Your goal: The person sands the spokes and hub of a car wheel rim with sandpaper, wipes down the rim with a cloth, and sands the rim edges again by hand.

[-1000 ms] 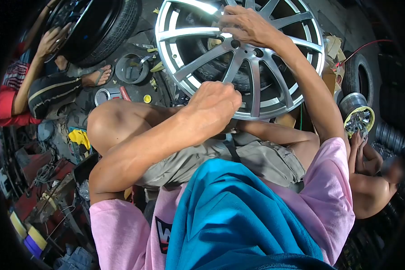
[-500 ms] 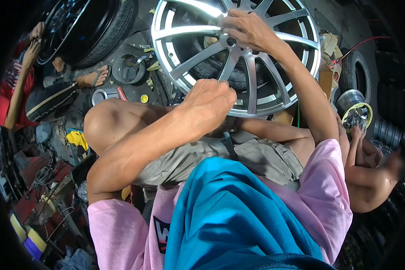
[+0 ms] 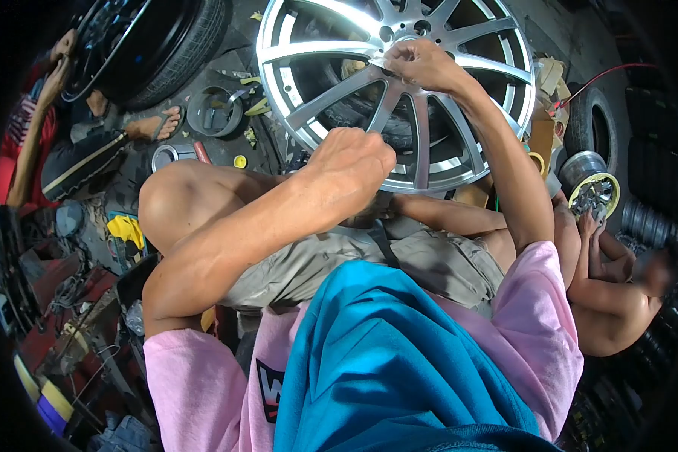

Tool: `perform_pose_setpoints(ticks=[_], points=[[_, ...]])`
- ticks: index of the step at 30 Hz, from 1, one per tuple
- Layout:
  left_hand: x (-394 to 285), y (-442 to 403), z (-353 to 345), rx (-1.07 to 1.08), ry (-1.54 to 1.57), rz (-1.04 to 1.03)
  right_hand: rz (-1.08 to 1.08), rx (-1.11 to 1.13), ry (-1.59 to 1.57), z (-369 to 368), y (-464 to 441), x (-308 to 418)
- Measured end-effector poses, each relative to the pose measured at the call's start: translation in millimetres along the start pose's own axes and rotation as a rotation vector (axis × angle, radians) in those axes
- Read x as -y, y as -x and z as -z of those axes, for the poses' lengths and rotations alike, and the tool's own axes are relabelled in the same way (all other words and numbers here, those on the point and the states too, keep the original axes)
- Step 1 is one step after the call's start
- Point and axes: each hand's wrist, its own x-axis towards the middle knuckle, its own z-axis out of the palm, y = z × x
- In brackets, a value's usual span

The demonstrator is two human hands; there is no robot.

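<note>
A silver multi-spoke alloy wheel rim [image 3: 419, 147] stands tilted before my knees, its face toward me. At its hub, my right hand [image 3: 423, 68] is closed in a pinch, fingertips at the inner end of a spoke. A small pale bit shows at those fingertips, too small to name. My left hand [image 3: 350, 169] forms a fist in front of the rim's lower left edge, back of the hand toward me. Whatever it may hold is hidden. Through the spokes a dark tyre [image 3: 339, 117] is partly visible.
At left, a person in red [image 3: 30, 158] handles a large wheel with a tyre [image 3: 181, 71]. Another person [image 3: 614, 301] at right works on a smaller rim [image 3: 584, 166]. A round metal ring [image 3: 237, 124], a yellow cap [image 3: 240, 161] and a yellow cloth [image 3: 126, 230] lie leftward.
My right hand has moved slightly down across the hub, uncovering bolt holes, and its fingers have drawn together. My left fist stays nearly in place.
</note>
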Motion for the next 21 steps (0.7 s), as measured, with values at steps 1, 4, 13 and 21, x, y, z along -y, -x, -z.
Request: perform_pose_setpoints(ticks=[1, 4, 13, 21], points=[[0, 1, 0, -0.012, 0.002, -0.006, -0.085, 0.067, -0.121, 1, 1, -1], [-2, 2, 3, -0.014, 0.003, -0.007, -0.198, 0.153, -0.246, 3, 5, 5], [-3, 5, 3, -0.015, 0.004, -0.007, -0.200, 0.037, -0.208, -7, 18, 20], [-4, 6, 7, -0.005, 0.018, 0.003, -0.176, 0.071, -0.315, -22, 24, 28]])
